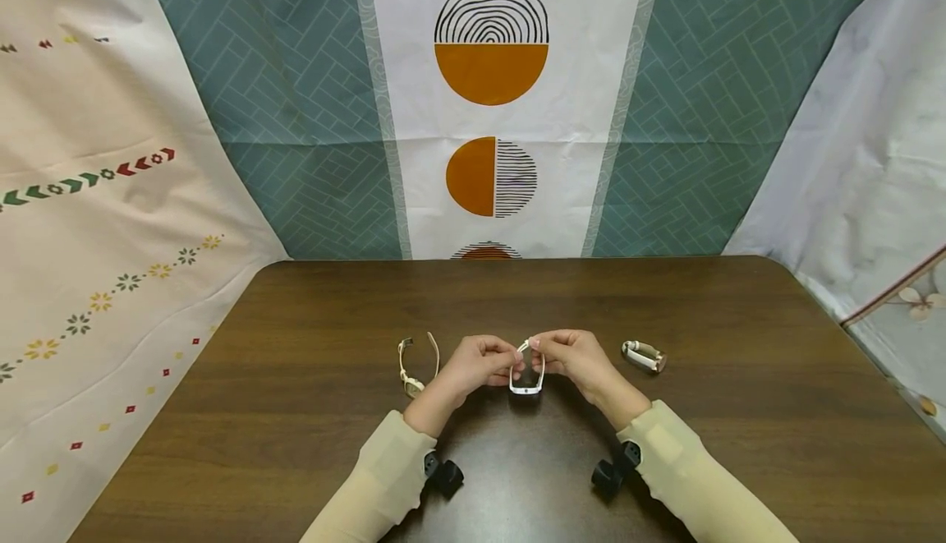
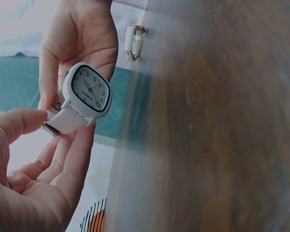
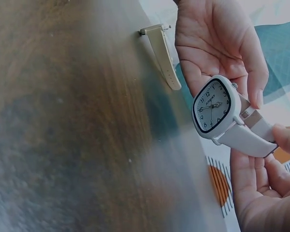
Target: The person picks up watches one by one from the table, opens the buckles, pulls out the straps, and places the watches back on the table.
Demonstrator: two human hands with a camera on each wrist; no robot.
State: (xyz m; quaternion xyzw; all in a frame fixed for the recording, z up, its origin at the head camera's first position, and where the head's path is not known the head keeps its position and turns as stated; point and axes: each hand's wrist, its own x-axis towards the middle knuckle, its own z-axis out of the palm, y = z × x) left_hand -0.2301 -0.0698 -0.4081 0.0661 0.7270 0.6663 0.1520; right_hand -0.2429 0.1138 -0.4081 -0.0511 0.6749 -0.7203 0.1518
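Note:
A white wristwatch (image 1: pixel 525 390) with a rounded-square dial hangs between both hands, its strap looped and dial facing away from the head camera. My left hand (image 1: pixel 476 365) pinches the strap on the left side. On the right, the fingers of my right hand (image 1: pixel 576 358) pinch it near the top of the loop. In the left wrist view the watch face (image 2: pixel 91 89) shows black numerals inside a dark border. The white strap (image 3: pixel 249 140) runs to the right hand's thumb in the right wrist view. Fingers partly hide the strap's ends.
A cream watch (image 1: pixel 411 384) with its strap spread lies left of my left hand. To the right lies another watch (image 1: pixel 644 356), white and gold-toned, on its side. The brown wooden table (image 1: pixel 259 411) ends at a patterned cloth backdrop (image 1: pixel 310 132).

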